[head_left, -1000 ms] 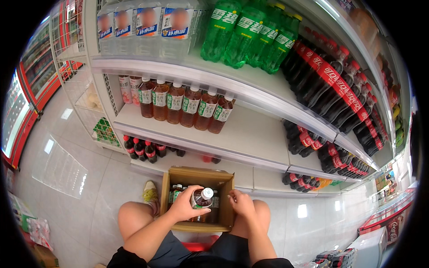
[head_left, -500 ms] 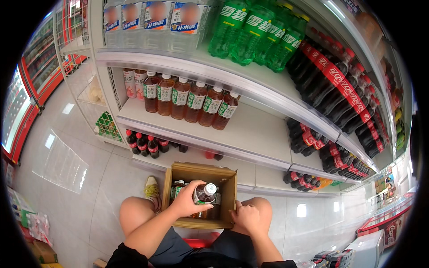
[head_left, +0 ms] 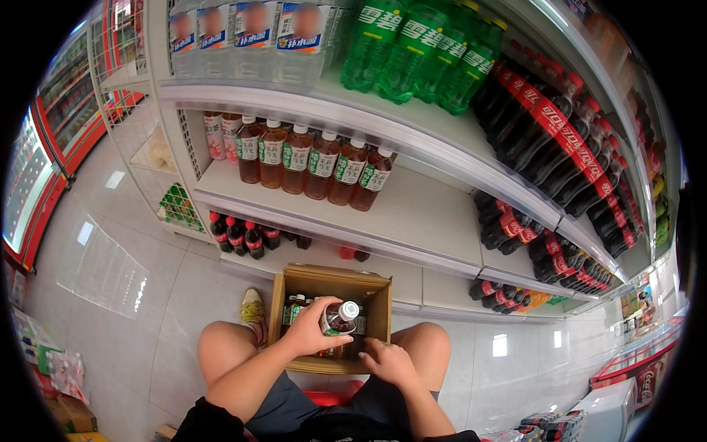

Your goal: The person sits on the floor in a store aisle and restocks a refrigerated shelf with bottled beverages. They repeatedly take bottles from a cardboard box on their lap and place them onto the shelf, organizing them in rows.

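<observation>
A cardboard box [head_left: 381,302] stands between my knees, in front of the shelving. My left hand [head_left: 307,329] is closed round a bottle of brown tea [head_left: 338,319] with a white cap, held tilted above the box. Inside, partly hidden by my hand and the held bottle, are more tea bottles [head_left: 291,311] with white caps. My right hand [head_left: 389,362] reaches over the box's near right corner, fingers loosely stretched toward the inside, with nothing seen in them.
A row of tea bottles [head_left: 299,160] stands on the middle shelf [head_left: 420,221]. Small cola bottles [head_left: 236,236] sit below; green soda bottles [head_left: 423,55] and large clear bottles [head_left: 298,55] are above. Large cola bottles [head_left: 549,136] fill the right. A wire rack [head_left: 151,151] borders the left.
My right hand has left the box's right wall and moved left, its fingers now over the near right corner. My left hand and its tea bottle have shifted slightly right.
</observation>
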Demonstrator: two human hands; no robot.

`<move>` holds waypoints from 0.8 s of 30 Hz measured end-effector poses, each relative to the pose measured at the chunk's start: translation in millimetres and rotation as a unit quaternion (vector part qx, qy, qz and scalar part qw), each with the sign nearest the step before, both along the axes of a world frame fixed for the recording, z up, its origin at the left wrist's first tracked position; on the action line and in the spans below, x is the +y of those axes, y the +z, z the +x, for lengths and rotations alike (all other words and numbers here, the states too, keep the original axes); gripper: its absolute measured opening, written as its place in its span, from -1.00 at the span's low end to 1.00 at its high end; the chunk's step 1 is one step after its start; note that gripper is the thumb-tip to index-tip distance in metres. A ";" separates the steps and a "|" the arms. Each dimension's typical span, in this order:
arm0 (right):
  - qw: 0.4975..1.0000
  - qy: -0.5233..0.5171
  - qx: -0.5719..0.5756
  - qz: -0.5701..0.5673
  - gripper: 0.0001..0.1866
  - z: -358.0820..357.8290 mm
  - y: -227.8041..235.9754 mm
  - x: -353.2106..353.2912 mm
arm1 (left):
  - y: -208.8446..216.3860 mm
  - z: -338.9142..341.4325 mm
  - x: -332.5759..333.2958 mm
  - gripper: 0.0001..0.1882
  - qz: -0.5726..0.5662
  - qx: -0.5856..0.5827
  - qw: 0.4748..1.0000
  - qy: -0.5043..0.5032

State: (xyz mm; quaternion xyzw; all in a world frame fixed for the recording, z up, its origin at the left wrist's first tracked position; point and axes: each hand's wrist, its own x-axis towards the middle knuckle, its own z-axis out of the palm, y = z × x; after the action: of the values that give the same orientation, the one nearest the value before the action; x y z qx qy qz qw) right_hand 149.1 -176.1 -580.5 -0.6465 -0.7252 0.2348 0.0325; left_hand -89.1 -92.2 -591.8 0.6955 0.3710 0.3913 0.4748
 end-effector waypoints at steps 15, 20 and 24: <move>0.995 0.077 0.058 0.003 -0.56 -10.8 -25.8 -1.8 | 4.6 -0.4 -2.1 -0.22 -0.011 -0.005 1.000 -0.001; 0.989 0.087 0.122 -0.016 -0.49 -20.3 -23.5 2.3 | 4.1 1.2 -3.1 -0.21 -0.006 -0.011 1.000 -0.007; 0.973 0.086 0.213 0.033 -0.41 -34.5 -18.2 6.7 | -0.8 2.2 -3.4 -0.22 -0.001 -0.012 1.000 -0.008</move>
State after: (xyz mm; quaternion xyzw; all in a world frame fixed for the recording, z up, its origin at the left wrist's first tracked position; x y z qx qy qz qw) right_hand 114.6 -169.4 -598.6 -0.5157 -0.7616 0.3449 0.1873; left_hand -86.9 -95.6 -592.6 0.6929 0.3604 0.3955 0.4834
